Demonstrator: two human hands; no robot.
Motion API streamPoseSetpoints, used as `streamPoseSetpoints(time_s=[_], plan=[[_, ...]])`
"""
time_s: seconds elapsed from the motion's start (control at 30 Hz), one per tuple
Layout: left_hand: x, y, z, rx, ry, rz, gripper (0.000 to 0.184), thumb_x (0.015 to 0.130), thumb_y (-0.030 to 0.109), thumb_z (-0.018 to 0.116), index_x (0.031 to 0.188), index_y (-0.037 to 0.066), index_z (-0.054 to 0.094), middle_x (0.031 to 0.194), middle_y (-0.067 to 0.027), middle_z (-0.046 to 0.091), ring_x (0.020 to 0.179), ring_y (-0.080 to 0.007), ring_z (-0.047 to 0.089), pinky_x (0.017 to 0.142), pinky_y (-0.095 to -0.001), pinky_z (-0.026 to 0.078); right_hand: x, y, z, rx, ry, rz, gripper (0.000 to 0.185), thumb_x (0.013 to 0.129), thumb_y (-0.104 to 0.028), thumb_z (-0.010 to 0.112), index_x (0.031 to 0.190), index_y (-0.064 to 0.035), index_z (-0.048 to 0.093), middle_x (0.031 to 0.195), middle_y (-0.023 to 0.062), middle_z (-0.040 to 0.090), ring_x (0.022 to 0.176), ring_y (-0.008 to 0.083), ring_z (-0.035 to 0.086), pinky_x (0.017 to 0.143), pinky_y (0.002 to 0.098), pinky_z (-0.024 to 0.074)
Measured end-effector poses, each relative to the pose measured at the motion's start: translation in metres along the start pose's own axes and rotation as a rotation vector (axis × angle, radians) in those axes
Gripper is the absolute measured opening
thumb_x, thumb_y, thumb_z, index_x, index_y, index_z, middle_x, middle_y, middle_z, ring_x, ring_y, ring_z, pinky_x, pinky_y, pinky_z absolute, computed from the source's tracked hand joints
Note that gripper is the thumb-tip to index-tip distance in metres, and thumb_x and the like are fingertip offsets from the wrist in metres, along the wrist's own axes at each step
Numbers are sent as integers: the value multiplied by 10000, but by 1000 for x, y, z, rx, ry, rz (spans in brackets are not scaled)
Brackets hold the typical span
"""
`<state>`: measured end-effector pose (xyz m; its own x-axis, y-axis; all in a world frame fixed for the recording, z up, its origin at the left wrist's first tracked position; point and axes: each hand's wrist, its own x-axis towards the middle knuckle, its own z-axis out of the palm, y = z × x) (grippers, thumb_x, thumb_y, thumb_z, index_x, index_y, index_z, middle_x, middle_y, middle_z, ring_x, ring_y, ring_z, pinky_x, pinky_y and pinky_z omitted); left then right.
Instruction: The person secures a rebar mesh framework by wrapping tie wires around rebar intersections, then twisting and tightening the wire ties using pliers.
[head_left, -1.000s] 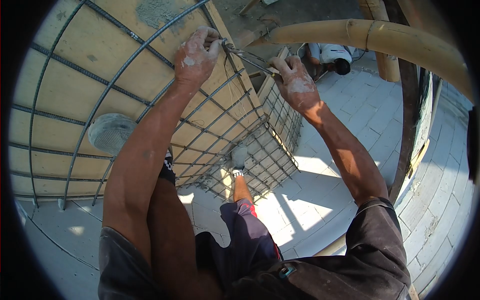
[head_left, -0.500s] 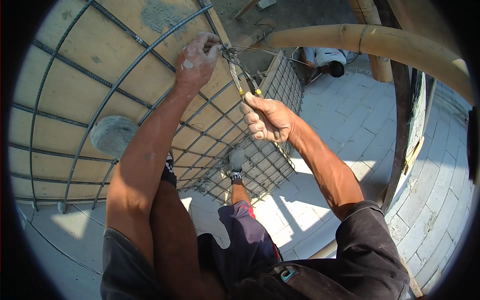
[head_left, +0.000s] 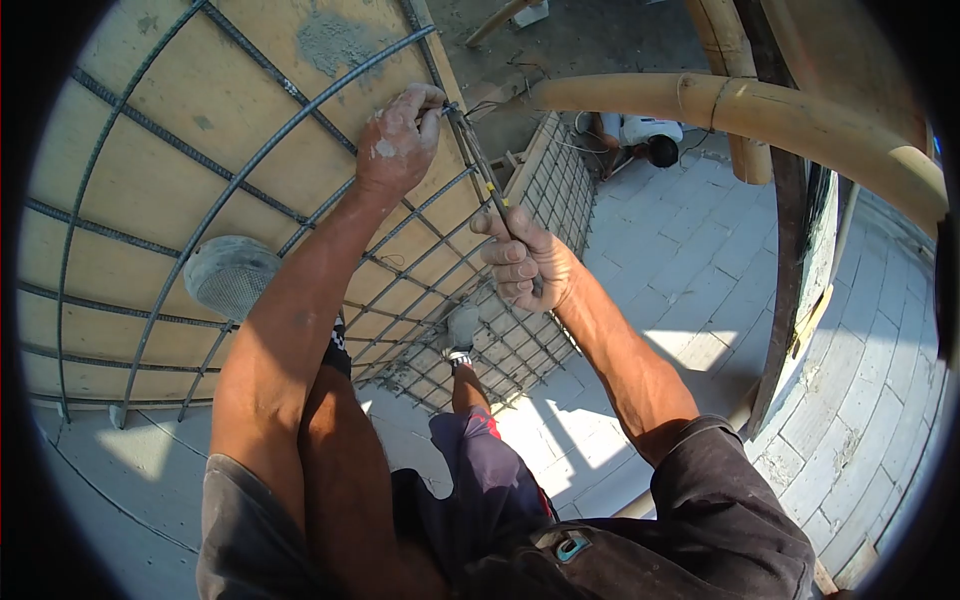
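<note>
My right hand [head_left: 528,262] is wrapped around the handles of long tying pincers [head_left: 480,165], seen nearly edge-on. Their jaws meet a small twist of tie wire [head_left: 452,108] at the edge of a rebar grid [head_left: 285,105]. Just left of the jaws, my left hand [head_left: 400,140] is closed, thumb and fingers curled together at that joint; what they pinch is hidden. Behind the grid stands a pale plywood panel [head_left: 240,60]. Thin loose wire reaches right from the joint toward a bamboo pole [head_left: 620,92].
Curved bamboo crosses the upper right, beside a dark curved board [head_left: 790,250]. One shoe [head_left: 232,275] rests on the grid; the other foot [head_left: 462,330] is lower, among bars. Another person [head_left: 650,140] crouches below on the pale block floor [head_left: 690,250].
The pincers have turned, from handles spread apart to nearly in line, and my right fingers wrap them differently. My left hand stays at the joint. The view has shifted slightly.
</note>
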<state>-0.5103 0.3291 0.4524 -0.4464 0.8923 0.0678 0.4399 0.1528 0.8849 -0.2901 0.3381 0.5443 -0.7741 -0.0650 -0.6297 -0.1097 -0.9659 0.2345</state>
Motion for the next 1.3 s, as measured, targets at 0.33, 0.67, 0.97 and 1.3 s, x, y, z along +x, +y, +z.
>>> streamPoseSetpoints(time_s=[0.33,0.67,0.97,1.3], plan=[[-2,-1,-2,37,39,145,155,888,12,577,1018,84,621,946,-121,697,898,-344,680,761,-434,548,-8,17,48,-1967,927,-616,353,940,-291,628,1074,33,583,876,126,607,838,258,631,720,425,510],[-1,2,-6,23,23,142,164,883,10,580,1025,84,610,940,-121,686,897,-339,672,772,-429,542,-10,9,45,-71,179,-170,559,1055,-458,379,1256,37,545,882,99,633,675,191,599,570,337,541],[-1,1,-5,32,3,90,151,885,18,587,1016,85,621,967,-110,689,902,-319,675,768,-412,544,-4,-11,62,-853,664,-103,372,1031,-396,505,1125,-36,525,779,94,655,593,152,668,495,305,594],[-2,5,-5,-16,-7,21,159,885,3,607,1023,70,650,1028,-96,699,952,-308,686,798,-381,554,5,12,32,-782,613,-190,477,909,-417,680,1116,-4,563,856,133,670,635,189,683,587,377,606]])
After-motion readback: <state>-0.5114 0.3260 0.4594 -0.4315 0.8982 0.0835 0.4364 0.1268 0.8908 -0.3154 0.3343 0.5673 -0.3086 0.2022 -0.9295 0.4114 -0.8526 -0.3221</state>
